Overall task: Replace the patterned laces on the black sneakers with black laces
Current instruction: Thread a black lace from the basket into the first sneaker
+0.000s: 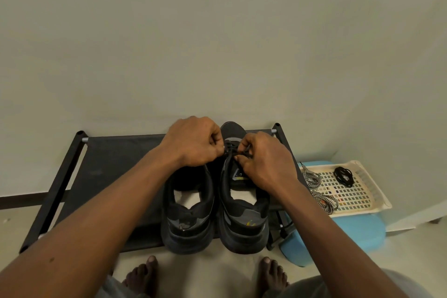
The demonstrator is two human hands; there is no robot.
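Black sneakers (188, 215) sit side by side on the shoe rack (116, 164), heels toward us, in the head view. Our left hand (196, 143) and right hand (263, 164) meet over the right sneaker (244, 215). Both sets of fingers (242, 159) are curled and pinch the black lace (232, 150) at the eyelets toward the toe. We judge we are threading this shoe. To do it well, we should pull both ends even, lay each crossing flat and seat it snug before moving up. Patterned laces (314, 184) lie in the basket (377, 198) on the blue stool (350, 237) to our right, near a coiled spare lace (343, 176). That spare is likely meant for the left sneaker (186, 201), whose front our hand hides.
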